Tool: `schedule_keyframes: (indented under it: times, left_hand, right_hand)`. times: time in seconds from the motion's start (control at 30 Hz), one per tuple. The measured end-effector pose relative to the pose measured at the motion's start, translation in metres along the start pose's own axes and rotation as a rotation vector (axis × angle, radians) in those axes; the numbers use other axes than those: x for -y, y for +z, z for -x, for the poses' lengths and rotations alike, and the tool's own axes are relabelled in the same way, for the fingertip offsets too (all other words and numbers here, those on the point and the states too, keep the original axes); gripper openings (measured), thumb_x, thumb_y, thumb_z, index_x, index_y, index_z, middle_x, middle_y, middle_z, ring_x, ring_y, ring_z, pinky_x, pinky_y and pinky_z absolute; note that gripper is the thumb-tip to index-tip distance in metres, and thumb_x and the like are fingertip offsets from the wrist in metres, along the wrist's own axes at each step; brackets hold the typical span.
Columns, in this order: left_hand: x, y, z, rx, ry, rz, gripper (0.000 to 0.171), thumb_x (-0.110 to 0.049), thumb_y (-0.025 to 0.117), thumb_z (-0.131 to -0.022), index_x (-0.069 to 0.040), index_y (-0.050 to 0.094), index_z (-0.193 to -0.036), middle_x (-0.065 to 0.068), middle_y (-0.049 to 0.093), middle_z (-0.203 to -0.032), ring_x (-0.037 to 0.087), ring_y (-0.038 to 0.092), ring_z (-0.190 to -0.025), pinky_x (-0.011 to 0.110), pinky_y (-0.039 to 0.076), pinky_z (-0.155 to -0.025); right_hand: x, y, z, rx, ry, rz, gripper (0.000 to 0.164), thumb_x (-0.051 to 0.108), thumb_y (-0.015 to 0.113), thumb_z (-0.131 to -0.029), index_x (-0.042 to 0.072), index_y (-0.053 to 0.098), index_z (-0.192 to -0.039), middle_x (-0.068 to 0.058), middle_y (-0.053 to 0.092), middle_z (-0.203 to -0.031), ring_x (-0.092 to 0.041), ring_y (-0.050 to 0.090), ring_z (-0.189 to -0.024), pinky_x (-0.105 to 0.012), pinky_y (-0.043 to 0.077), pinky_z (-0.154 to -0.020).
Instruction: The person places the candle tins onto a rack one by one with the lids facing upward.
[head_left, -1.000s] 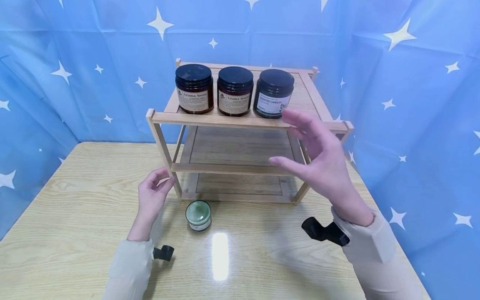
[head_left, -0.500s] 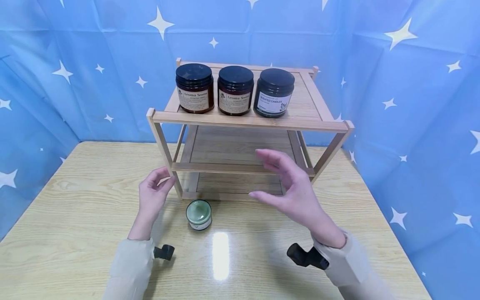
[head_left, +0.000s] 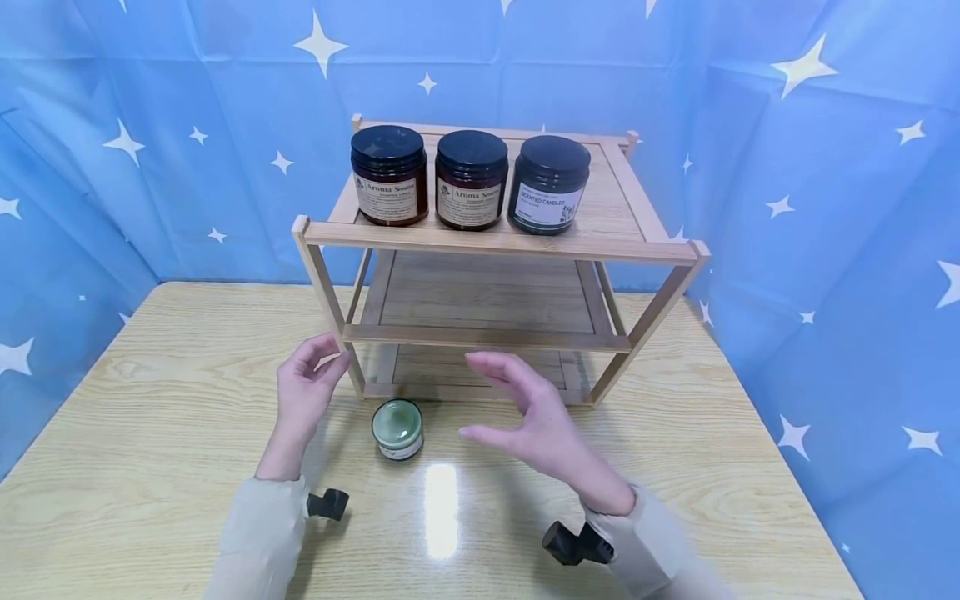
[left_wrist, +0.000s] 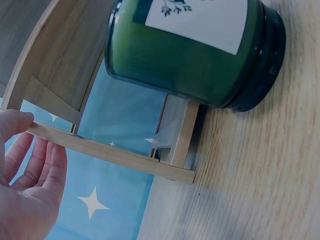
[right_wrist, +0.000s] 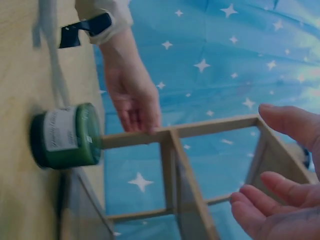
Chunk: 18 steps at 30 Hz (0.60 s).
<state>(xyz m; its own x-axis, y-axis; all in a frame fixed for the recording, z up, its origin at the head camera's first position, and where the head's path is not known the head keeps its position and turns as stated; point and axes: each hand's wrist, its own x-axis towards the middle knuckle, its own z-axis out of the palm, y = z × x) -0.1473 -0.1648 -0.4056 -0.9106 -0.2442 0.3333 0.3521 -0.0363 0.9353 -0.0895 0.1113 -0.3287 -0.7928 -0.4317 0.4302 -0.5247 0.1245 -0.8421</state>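
A three-tier wooden rack [head_left: 480, 337] stands on the table. Its front left leg [left_wrist: 107, 151] is pinched between the thumb and fingers of my left hand [head_left: 303, 387]. In front of the rack sits a green glass candle jar [head_left: 397, 429] with a white label. The left wrist view shows the jar's dark, ridged lid end against the tabletop, green glass end up. My right hand [head_left: 536, 417] hovers to the right of this jar, thumb and fingers spread apart and holding nothing.
On the rack's top tier stand two brown candle jars with dark lids, a left one [head_left: 390, 187] and a middle one [head_left: 471, 190], beside a dark green jar [head_left: 549, 196] labelled scented candles. A blue star-patterned curtain [head_left: 787, 167] hangs behind the table [head_left: 150, 433].
My right hand has come down and leftward from beside the dark green jar on the top tier toward the green jar on the table. The left hand has stayed put.
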Motion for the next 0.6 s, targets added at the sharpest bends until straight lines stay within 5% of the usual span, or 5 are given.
schedule_keyframes:
  times: [0.3,0.6]
  left_hand:
    - [0.0,0.0,0.0,-0.003,-0.007,0.013,0.028,0.02,0.058,-0.08,-0.002,0.065,-0.096,-0.008,0.065,-0.087,0.006,0.062,-0.086,0.017,0.055,-0.08]
    - [0.001,0.0,0.0,-0.005,0.004,0.019,0.029,0.02,0.058,-0.08,-0.003,0.065,-0.096,-0.007,0.065,-0.087,0.005,0.062,-0.085,0.017,0.056,-0.079]
  right_hand:
    - [-0.019,0.021,0.003,0.045,0.127,-0.009,0.065,-0.002,0.08,-0.068,-0.002,0.05,-0.126,-0.013,0.055,-0.127,-0.024,0.051,-0.119,-0.04,0.043,-0.104]
    - [-0.034,0.035,0.003,0.074,0.153,-0.019,0.066,0.0,0.079,-0.069,-0.003,0.049,-0.127,-0.015,0.054,-0.129,-0.033,0.05,-0.119,-0.038,0.042,-0.105]
